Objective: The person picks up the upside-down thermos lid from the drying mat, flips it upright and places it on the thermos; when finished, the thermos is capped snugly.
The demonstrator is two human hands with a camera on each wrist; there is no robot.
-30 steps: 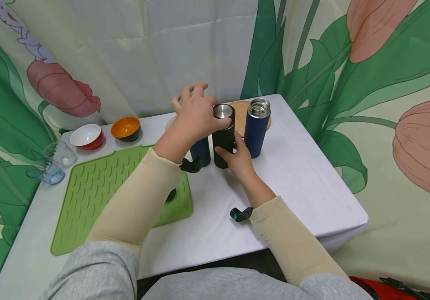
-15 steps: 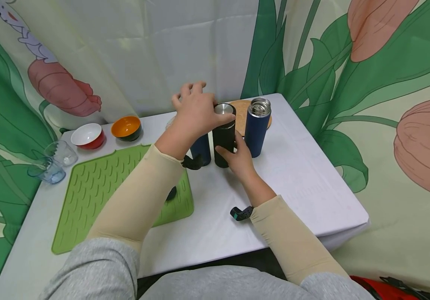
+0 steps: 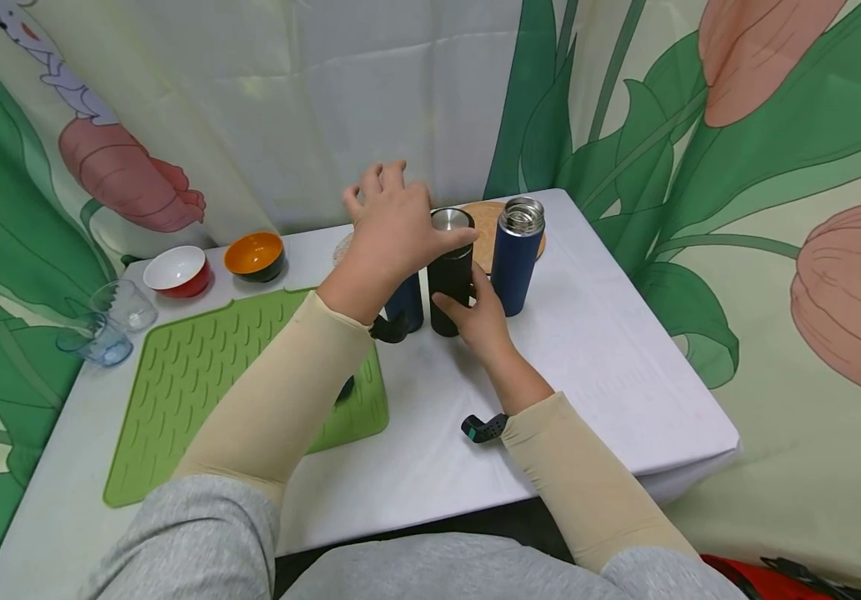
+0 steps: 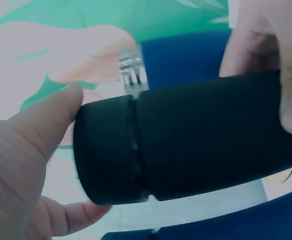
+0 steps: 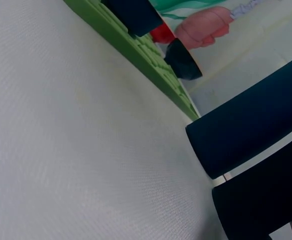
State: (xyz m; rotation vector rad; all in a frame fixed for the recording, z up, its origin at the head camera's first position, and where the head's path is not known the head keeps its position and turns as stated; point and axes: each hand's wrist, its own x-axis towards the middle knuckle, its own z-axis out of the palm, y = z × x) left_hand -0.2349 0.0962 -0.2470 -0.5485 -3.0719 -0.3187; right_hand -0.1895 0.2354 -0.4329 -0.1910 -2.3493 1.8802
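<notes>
A black thermos [image 3: 451,271] stands upright on the white-covered table, its cap [image 4: 105,150] bearing a silver top disc. My left hand [image 3: 394,229] pinches this cap from above, thumb on one side and a finger on the other, the remaining fingers raised. Lower down, my right hand [image 3: 481,321] grips the thermos body. A narrow seam shows between cap and body in the left wrist view. Just right of it stands a blue thermos [image 3: 514,267] without a cap, its steel neck bare. Another blue thermos [image 3: 409,302] is on the left, its upper part hidden by my left hand.
A green drying mat [image 3: 205,375] covers the table's left part, with a small dark object [image 3: 345,389] partly behind my left forearm. Behind it stand a red bowl [image 3: 177,272], an orange-lined bowl [image 3: 253,257] and two glasses. A round wooden board [image 3: 484,225] lies behind the thermoses.
My left thumb has shifted slightly to the right across the front of the cap. The right hand keeps its grip on the thermos body.
</notes>
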